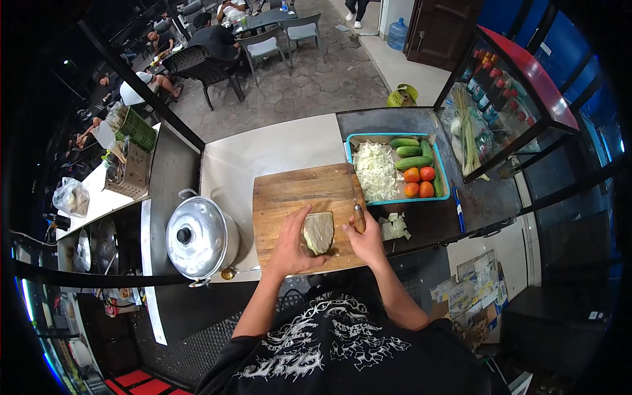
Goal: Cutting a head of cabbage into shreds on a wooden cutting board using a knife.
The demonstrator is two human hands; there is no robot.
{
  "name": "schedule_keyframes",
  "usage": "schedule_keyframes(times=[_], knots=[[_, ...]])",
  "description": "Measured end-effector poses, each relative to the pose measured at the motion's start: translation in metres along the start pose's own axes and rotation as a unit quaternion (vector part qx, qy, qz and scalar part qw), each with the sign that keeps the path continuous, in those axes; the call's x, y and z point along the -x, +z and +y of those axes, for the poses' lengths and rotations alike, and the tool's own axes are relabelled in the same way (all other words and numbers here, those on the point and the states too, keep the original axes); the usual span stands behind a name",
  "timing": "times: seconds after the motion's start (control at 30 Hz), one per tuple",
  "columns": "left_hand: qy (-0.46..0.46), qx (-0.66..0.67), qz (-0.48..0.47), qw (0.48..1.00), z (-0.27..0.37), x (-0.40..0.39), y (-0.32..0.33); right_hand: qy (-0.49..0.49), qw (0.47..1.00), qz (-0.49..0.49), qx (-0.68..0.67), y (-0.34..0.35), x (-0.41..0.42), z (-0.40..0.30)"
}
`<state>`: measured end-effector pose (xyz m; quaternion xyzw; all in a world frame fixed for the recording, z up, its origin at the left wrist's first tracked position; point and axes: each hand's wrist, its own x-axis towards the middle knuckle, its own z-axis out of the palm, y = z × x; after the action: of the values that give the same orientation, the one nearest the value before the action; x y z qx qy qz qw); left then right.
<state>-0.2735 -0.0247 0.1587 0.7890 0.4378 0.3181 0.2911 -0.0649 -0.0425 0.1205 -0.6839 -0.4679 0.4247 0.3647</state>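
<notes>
A cut piece of cabbage [319, 232] rests on the wooden cutting board [281, 192]. My left hand [289, 247] is cupped around its left and near sides, fingers and thumb against it. In my right hand [366, 242] is a knife [359, 219], gripped by its wooden handle at the board's right edge. Its blade points away from me and shows almost edge-on. Beyond the knife, a blue-rimmed tray [400, 201] holds shredded cabbage [374, 170], several cucumbers [414, 163] and several tomatoes [412, 189]. Loose cabbage scraps [395, 227] lie right of my right hand.
A lidded aluminium pot [197, 237] stands left of the board, with a spoon [228, 273] beside it. A blue-and-white pen-like object [459, 210] lies right of the tray. The glass display case [538, 79] holds bottles. People sit at tables beyond the counter.
</notes>
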Motion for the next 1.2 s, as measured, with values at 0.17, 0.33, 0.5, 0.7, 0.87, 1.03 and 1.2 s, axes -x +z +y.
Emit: schedule_keyframes(times=[0.17, 0.33, 0.5, 0.7, 0.87, 1.03, 1.2], knots=[[0.039, -0.067, -0.001, 0.997, -0.015, 0.001, 0.002, -0.103, 0.994, -0.015, -0.043, 0.000, 0.042, 0.006], [0.008, -0.040, 0.013, 0.999, -0.021, -0.003, 0.010, -0.087, 0.993, -0.069, 0.025, 0.000, 0.051, 0.011], [-0.034, -0.035, 0.030, 0.998, -0.007, -0.006, 0.010, -0.098, 0.989, -0.086, 0.071, -0.015, 0.066, -0.006], [0.001, -0.083, 0.079, 0.993, -0.013, 0.001, 0.030, -0.138, 0.986, -0.068, 0.070, -0.027, 0.090, 0.011], [-0.136, 0.189, 0.090, 0.968, -0.023, 0.009, 0.026, -0.139, 0.990, -0.024, -0.017, -0.033, 0.084, 0.021], [-0.034, 0.245, 0.170, 0.954, -0.005, 0.024, 0.036, 0.064, 0.938, -0.058, -0.336, -0.039, 0.048, 0.000], [-0.008, 0.275, 0.205, 0.939, 0.018, 0.027, 0.042, 0.009, 0.881, -0.087, -0.466, -0.022, 0.018, -0.010]])
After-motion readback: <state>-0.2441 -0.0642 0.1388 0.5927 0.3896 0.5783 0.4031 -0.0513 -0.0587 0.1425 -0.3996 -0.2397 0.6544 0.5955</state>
